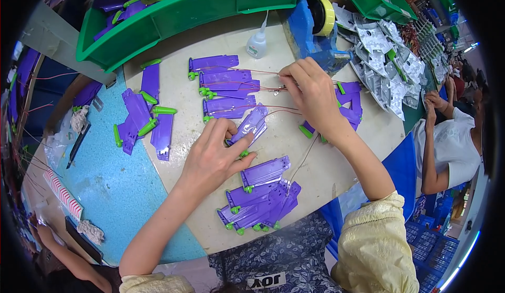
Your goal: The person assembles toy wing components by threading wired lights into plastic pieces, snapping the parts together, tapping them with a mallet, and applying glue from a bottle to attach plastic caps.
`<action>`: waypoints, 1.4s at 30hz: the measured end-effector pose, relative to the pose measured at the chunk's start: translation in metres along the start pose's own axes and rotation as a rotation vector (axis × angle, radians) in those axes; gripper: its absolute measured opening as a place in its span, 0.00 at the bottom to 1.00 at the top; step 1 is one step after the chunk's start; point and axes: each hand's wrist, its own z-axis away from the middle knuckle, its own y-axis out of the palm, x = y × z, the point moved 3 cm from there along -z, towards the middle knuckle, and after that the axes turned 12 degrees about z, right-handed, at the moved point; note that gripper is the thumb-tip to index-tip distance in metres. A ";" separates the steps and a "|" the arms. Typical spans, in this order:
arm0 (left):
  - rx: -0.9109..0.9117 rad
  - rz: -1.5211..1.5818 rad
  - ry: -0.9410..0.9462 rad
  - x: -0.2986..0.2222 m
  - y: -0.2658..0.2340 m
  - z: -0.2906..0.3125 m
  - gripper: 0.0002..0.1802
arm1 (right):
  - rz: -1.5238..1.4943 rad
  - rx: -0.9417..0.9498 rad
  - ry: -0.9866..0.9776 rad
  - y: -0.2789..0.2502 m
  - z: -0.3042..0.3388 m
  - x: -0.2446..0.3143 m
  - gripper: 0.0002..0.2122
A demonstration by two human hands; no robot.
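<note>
My left hand [213, 148] grips a purple plastic piece [252, 123] with a green end, thumb and fingers closed at its lower end. My right hand [313, 95] is closed in a pinch at thin red wires [263, 72] to the upper right of that piece. The wires run from several purple pieces [226, 80] with green ends, lying in a column just beyond my left hand. Nearer me lies an overlapping pile of similar purple pieces [263, 203]. More purple pieces [350, 103] lie partly hidden behind my right forearm.
A green bin [194, 22] of purple parts stands at the back. Beside it are a white squeeze bottle [256, 44] and a blue tape dispenser [305, 30] with yellow tape. Grey metal-looking parts [386, 61] are heaped right; loose purple pieces [139, 111] lie left. Other people sit on both sides.
</note>
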 end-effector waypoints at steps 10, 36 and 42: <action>-0.006 -0.031 0.113 0.009 -0.007 0.005 0.14 | -0.689 -0.507 0.026 -0.098 -0.013 0.023 0.06; -0.240 0.514 -0.292 -0.003 0.010 0.030 0.35 | -0.525 0.447 0.006 0.002 0.025 0.078 0.04; -0.254 0.487 -0.302 -0.003 0.011 0.028 0.30 | -0.627 0.444 0.140 -0.001 0.035 0.078 0.04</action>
